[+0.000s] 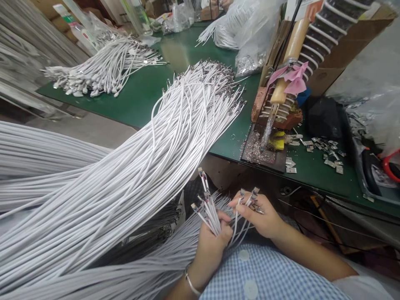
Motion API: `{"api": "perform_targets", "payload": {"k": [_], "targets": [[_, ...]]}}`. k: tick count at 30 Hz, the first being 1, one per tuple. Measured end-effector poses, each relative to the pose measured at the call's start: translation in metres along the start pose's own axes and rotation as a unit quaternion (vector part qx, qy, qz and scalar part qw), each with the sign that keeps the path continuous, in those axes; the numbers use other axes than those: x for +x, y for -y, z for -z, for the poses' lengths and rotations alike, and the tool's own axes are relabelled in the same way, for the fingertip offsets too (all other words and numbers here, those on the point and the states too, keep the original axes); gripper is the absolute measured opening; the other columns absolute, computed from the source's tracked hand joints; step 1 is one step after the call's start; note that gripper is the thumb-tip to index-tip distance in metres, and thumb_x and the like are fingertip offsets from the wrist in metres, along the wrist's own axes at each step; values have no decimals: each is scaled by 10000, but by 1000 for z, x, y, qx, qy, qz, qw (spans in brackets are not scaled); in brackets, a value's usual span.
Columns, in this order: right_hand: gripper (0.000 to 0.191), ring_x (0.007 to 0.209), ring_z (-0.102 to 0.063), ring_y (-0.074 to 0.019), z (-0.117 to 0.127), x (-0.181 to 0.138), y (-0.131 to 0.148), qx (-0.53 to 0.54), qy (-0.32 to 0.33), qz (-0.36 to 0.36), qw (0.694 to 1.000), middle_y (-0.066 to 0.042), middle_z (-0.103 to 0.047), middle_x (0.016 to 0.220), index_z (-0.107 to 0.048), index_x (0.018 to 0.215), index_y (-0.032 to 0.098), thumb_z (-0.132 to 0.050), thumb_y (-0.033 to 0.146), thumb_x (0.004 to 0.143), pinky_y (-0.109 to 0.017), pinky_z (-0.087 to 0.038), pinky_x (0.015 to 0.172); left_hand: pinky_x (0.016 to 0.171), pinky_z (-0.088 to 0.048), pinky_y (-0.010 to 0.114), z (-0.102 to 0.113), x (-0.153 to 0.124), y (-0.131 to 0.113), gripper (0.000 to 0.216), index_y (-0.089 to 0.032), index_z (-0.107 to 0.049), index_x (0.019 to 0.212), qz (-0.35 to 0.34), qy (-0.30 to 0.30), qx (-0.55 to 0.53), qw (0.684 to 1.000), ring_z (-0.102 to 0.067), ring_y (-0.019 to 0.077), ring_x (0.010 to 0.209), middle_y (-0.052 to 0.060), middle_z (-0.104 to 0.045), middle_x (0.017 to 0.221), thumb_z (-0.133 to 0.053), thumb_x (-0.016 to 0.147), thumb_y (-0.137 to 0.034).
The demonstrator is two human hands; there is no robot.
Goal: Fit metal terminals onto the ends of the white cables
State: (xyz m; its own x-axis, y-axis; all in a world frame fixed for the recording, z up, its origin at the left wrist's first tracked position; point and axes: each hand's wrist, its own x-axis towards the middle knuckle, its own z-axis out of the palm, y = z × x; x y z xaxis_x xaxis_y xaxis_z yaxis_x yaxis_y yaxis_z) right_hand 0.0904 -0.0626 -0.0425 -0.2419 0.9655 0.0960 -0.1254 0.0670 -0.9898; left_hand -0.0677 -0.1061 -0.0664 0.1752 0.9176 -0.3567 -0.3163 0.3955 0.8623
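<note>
My left hand grips a small bunch of white cables with their metal connector ends pointing up, low in the middle of the view over my lap. My right hand is just to its right and pinches a few more cable ends between its fingertips. A big sheaf of white cables runs from the green table down across my left side. A soldering iron with a wooden handle rests tip-down on its stand at the table's near edge.
A second pile of white cables lies at the table's far left. Small metal shells are scattered right of the dark solder plate. Plastic bags and a cardboard box stand behind. A red-handled tool lies at far right.
</note>
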Motion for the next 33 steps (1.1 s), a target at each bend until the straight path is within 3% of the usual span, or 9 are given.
{"api": "perform_targets", "payload": {"k": [3,6,13,18,26,28,31,32,33], "targets": [[180,677,-564,-136,-1,1,4,-30,25,38,998,-25,-603,742,-678,932,192,-519,243,865,-255,-456,632,664,-457,260,-9,5,-10,206,-164,-639,846,-17,7,40,999,-584,153,699,40,-645,783,-692,713,-311],[184,725,-573,-138,3,1,12,-74,44,72,994,-34,-594,801,-656,978,194,-520,197,855,-257,-470,659,840,-437,314,-18,9,-20,187,-165,-673,863,-22,9,68,997,-600,203,884,64,-682,911,-677,729,-296],[407,825,-531,-206,40,-6,41,-228,-19,139,963,-78,-513,923,-592,1094,192,-681,296,711,-324,-461,689,576,-411,249,-20,18,-37,285,-148,-660,691,-22,-83,81,993,-506,121,519,0,-587,521,-672,696,-433],[284,739,-512,-204,61,-16,54,-174,-104,160,966,-75,-501,861,-628,977,207,-567,403,780,-322,-429,590,547,-366,234,-24,32,-50,219,-142,-637,631,-71,-101,102,987,-440,99,523,-14,-546,569,-713,656,-346],[173,668,-478,-195,91,-30,72,-71,-255,192,945,-49,-535,679,-674,811,224,-528,318,811,-330,-391,591,660,-404,255,-26,44,-56,131,-150,-643,666,-108,-67,143,981,-506,131,643,2,-572,651,-686,688,-271],[151,664,-489,-186,95,-30,75,-88,-199,159,963,-43,-545,693,-654,816,224,-522,297,824,-315,-401,589,637,-402,257,-30,43,-55,154,-147,-638,665,-101,-72,143,982,-494,128,614,-3,-554,627,-689,680,-291],[116,592,-505,-158,100,-31,78,-220,17,23,975,-30,-562,670,-633,766,210,-543,248,827,-276,-400,532,566,-377,244,-36,39,-53,190,-147,-630,659,-76,-86,126,985,-445,104,531,-25,-507,558,-700,655,-324],[130,551,-497,-149,102,-32,79,-255,40,-5,966,-21,-555,632,-630,724,207,-553,240,823,-270,-393,508,542,-362,240,-38,38,-52,200,-146,-627,656,-67,-87,122,986,-426,97,509,-29,-498,546,-703,647,-331],[153,525,-490,-146,104,-34,81,-271,11,-9,962,-15,-548,604,-628,690,208,-557,240,822,-269,-387,492,521,-346,236,-38,37,-51,208,-146,-622,649,-61,-85,120,987,-409,91,493,-31,-494,543,-706,641,-336]]}}
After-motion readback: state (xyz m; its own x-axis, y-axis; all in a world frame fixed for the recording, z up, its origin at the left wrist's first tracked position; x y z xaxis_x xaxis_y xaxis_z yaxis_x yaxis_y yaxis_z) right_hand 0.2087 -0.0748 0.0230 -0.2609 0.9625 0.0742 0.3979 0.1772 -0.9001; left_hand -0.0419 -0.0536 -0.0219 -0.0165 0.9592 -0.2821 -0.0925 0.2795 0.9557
